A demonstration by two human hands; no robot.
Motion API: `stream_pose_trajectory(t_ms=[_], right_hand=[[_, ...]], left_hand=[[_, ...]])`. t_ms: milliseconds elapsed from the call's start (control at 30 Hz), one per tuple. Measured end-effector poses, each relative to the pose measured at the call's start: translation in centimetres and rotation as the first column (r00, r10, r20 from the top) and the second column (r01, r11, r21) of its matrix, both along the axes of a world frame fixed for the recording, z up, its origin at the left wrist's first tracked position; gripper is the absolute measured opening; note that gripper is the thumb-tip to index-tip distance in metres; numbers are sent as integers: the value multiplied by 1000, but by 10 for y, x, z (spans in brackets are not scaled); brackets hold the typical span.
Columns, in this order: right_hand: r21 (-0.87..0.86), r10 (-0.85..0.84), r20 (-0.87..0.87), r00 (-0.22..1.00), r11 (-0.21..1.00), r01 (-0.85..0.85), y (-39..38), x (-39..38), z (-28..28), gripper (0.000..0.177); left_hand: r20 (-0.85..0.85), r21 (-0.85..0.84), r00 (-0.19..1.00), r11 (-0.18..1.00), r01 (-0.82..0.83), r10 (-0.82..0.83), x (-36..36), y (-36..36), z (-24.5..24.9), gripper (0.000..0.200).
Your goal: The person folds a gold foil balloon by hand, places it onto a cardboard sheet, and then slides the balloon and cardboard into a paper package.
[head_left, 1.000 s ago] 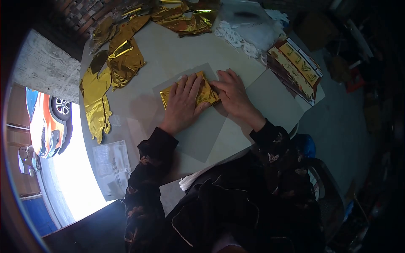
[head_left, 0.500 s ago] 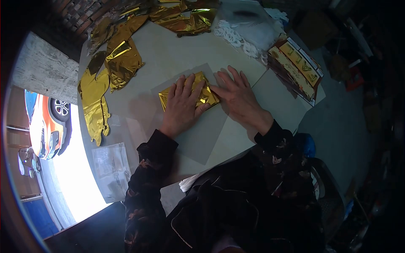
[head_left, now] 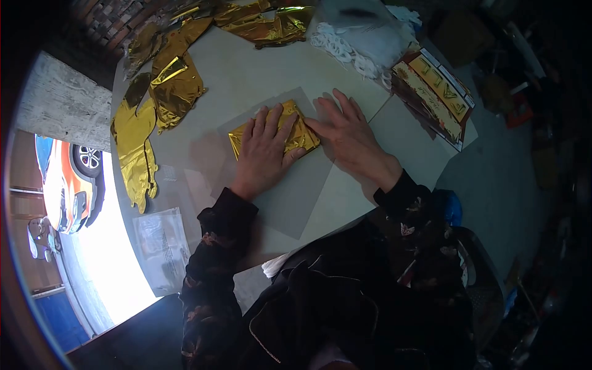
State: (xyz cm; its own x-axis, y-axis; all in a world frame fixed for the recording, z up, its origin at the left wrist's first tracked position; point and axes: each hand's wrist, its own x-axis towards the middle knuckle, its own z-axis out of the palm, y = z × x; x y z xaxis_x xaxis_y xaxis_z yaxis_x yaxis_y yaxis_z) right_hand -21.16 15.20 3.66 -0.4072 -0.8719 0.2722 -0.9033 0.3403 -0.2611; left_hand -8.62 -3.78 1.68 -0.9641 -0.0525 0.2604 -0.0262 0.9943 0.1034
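A folded packet of shiny gold foil [head_left: 302, 134] lies on a grey translucent sheet [head_left: 296, 209] in the middle of the table. My left hand [head_left: 266, 145] rests flat across the packet, fingers stretched out and pressing on it. At the packet's right edge is my right hand [head_left: 351, 139], its thumb side touching the foil or very near it. The right fingers are spread and hold nothing. Part of the packet is hidden beneath the left palm.
Flat gold foil balloons [head_left: 135, 145] lie along the table's left and far sides. White rings [head_left: 348, 55] and a clear plastic bag [head_left: 364, 31] sit at the back. Printed cards marked "FALL" [head_left: 435, 92] lie to the right, a clear plastic sleeve [head_left: 161, 246] at near left.
Both hands stay at the packet, with only slight finger shifts. The whole view has moved a little.
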Motion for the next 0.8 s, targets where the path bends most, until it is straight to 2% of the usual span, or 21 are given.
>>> stream_pose_trajectory(t_ms=[100,200,400,567,667,800], right_hand=[[52,45,26,999,998,-47,0,-2,4,63],[61,94,-50,994,994,-91,-1,-9,-2,50],[64,141,6,990,988,-141,0,-14,0,47],[61,144,28,989,987,-145,2,-13,-1,47],[70,147,48,988,986,-150,4,-13,2,50],[107,153,34,988,982,-156,4,-14,5,55]], left_hand=[[-1,6,1000,1000,2,-2,0,0,1,70],[-3,2,1000,1000,2,-2,0,0,1,70],[6,1,1000,1000,3,-3,-1,0,0,70],[6,-2,1000,1000,10,-10,0,0,2,66],[72,-3,997,1000,3,-2,0,2,6,65],[30,-3,1000,1000,4,-4,-1,2,4,61]])
